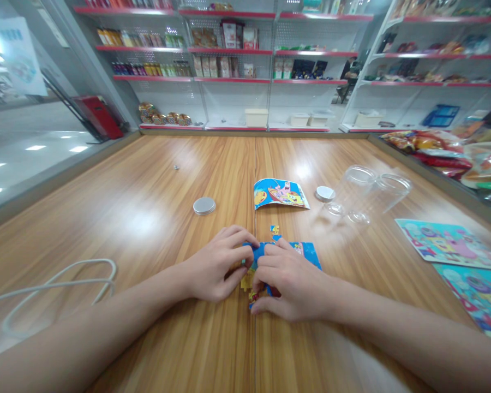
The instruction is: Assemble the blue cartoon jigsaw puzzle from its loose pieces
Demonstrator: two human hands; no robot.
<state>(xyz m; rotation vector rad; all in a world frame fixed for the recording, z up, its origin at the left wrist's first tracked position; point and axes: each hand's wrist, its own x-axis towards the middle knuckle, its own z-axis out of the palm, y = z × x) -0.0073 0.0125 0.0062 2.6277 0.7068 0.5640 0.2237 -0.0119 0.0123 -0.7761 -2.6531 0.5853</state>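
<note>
A partly assembled blue jigsaw puzzle [311, 255] lies flat on the wooden table, largely hidden beneath my hands. My left hand [225, 265] rests at its left side, fingers bent and pressed onto the upper left edge. Across the middle, my right hand [288, 278] curls over the puzzle, its fingertips down on the pieces and its thumb low near a red and yellow piece [252, 297]. Yellow pieces [246, 280] show between the hands. Just above the puzzle lies a loose jigsaw piece [274, 229]. A curved cartoon picture card [280, 194] stands farther back.
Two clear jars [354, 188] lie at the right, near a white lid [324, 193]. A silver lid [204, 206] sits left of centre. Cartoon sheets [450, 240] are at far right, a white cable [65, 283] at left. Stocked shelves [233, 52] stand behind the table.
</note>
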